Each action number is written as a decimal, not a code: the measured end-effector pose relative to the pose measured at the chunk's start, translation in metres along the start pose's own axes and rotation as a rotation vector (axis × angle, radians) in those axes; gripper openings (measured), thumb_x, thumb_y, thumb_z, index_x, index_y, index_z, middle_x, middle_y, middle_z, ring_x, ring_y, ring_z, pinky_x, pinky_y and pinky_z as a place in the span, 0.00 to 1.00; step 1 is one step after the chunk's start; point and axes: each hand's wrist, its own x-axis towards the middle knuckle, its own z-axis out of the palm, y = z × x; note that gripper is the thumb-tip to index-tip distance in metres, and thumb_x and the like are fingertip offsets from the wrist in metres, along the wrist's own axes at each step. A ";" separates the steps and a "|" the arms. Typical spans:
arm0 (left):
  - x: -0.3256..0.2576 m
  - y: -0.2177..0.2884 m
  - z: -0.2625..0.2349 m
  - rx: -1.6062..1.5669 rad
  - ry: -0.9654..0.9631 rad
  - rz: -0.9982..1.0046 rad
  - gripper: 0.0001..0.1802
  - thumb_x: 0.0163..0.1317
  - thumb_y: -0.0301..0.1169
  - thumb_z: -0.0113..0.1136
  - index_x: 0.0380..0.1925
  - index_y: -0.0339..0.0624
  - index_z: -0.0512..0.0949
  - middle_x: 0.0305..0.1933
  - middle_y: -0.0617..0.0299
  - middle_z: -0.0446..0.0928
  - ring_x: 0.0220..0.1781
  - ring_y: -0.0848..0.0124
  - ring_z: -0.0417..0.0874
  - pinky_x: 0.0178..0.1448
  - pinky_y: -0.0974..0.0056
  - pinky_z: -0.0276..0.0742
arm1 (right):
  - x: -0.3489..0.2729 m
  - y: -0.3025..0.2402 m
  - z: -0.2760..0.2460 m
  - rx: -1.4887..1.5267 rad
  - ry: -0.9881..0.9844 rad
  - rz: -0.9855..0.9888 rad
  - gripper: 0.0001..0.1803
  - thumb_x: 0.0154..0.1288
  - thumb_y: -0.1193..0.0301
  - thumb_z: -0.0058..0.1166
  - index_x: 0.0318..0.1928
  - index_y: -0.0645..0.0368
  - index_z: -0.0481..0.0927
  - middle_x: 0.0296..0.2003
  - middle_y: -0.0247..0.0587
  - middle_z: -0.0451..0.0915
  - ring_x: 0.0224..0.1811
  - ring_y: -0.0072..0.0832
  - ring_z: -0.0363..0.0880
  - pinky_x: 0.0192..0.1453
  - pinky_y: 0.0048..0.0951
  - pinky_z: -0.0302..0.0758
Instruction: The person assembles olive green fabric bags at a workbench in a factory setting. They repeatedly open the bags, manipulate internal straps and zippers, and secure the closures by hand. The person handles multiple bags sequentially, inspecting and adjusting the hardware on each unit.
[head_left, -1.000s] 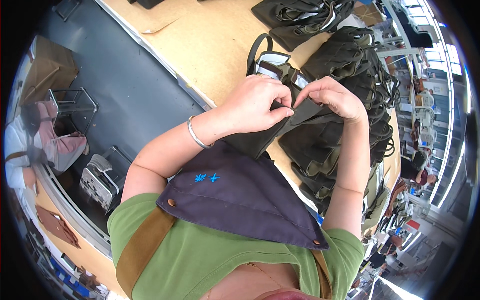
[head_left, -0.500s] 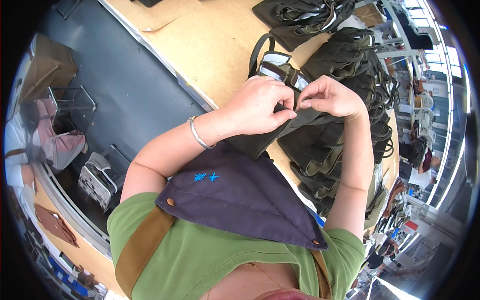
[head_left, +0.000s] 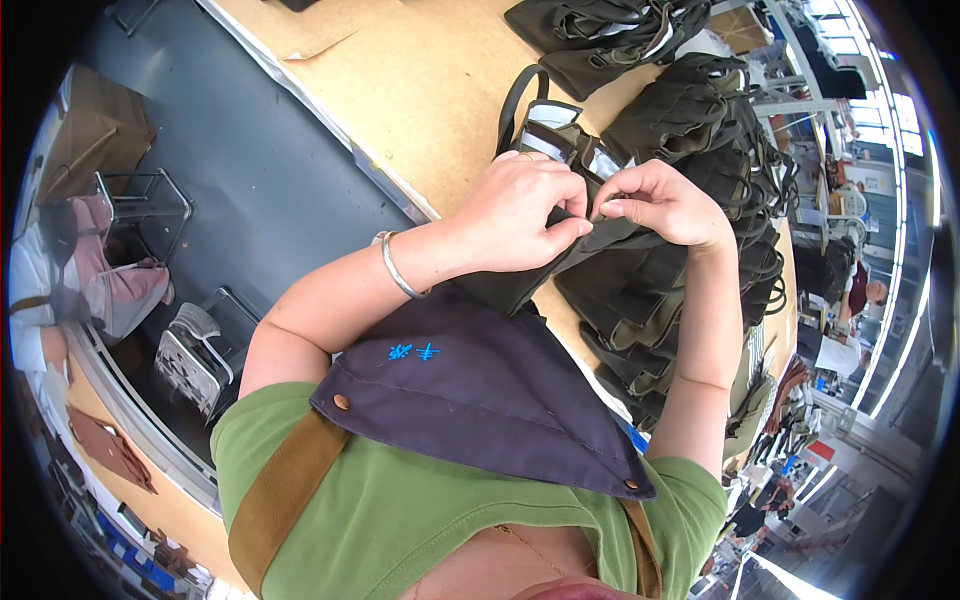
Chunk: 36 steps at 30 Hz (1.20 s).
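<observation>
Just in front of my chest is a dark olive fabric bag [head_left: 508, 288], with a looped handle [head_left: 508, 112] standing up behind my hands. White and brown pieces [head_left: 548, 118] show at its opening. My left hand [head_left: 532, 208] is closed on the bag's upper edge, thumb against the bent fingers. Close beside it, my right hand [head_left: 668, 203] pinches at the same edge, thumb and forefinger together. Whatever small bit lies between the right fingertips is too small to make out. The hands almost touch, and they cover part of the opening.
Many similar dark bags lie in a heap [head_left: 690, 130] on the tan table [head_left: 420, 90] to the right, with another pile [head_left: 610, 40] farther back. Left of the table edge are grey floor [head_left: 250, 130], a folding chair [head_left: 195, 355] and a person in pink and white [head_left: 110, 260].
My right hand has shifted very slightly down, its fingertips still at the bag's edge. The left hand and the bag look almost the same.
</observation>
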 end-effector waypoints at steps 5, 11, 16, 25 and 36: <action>-0.003 -0.003 0.004 0.014 0.034 -0.009 0.07 0.52 0.32 0.67 0.23 0.44 0.77 0.24 0.63 0.77 0.31 0.62 0.78 0.40 0.59 0.70 | 0.001 -0.012 0.000 -0.018 -0.028 0.001 0.09 0.65 0.73 0.53 0.39 0.64 0.84 0.22 0.23 0.72 0.26 0.12 0.63 0.30 0.20 0.62; -0.002 0.000 0.002 0.001 0.041 -0.024 0.08 0.51 0.31 0.68 0.22 0.44 0.77 0.24 0.62 0.77 0.31 0.61 0.77 0.40 0.58 0.70 | 0.002 -0.017 0.002 -0.026 0.015 0.014 0.11 0.64 0.71 0.51 0.37 0.65 0.85 0.20 0.25 0.69 0.25 0.14 0.62 0.29 0.23 0.60; -0.004 0.004 0.003 0.049 0.055 -0.032 0.09 0.51 0.31 0.68 0.22 0.44 0.76 0.24 0.62 0.77 0.31 0.61 0.78 0.40 0.58 0.70 | 0.002 -0.017 0.005 -0.045 0.042 0.013 0.11 0.64 0.70 0.51 0.36 0.64 0.85 0.19 0.25 0.68 0.25 0.14 0.62 0.29 0.23 0.60; -0.001 0.004 -0.004 0.057 -0.001 0.015 0.08 0.50 0.30 0.69 0.25 0.44 0.78 0.24 0.62 0.78 0.32 0.62 0.79 0.39 0.59 0.73 | -0.001 -0.011 0.010 -0.063 0.078 -0.002 0.08 0.49 0.76 0.64 0.33 0.62 0.85 0.20 0.26 0.77 0.21 0.11 0.68 0.26 0.17 0.65; 0.009 0.000 -0.022 0.042 -0.150 0.024 0.17 0.53 0.30 0.69 0.43 0.42 0.77 0.35 0.57 0.82 0.42 0.59 0.83 0.46 0.59 0.77 | -0.002 -0.015 0.011 -0.097 0.099 0.059 0.07 0.49 0.76 0.63 0.32 0.62 0.86 0.19 0.25 0.76 0.20 0.11 0.66 0.24 0.17 0.63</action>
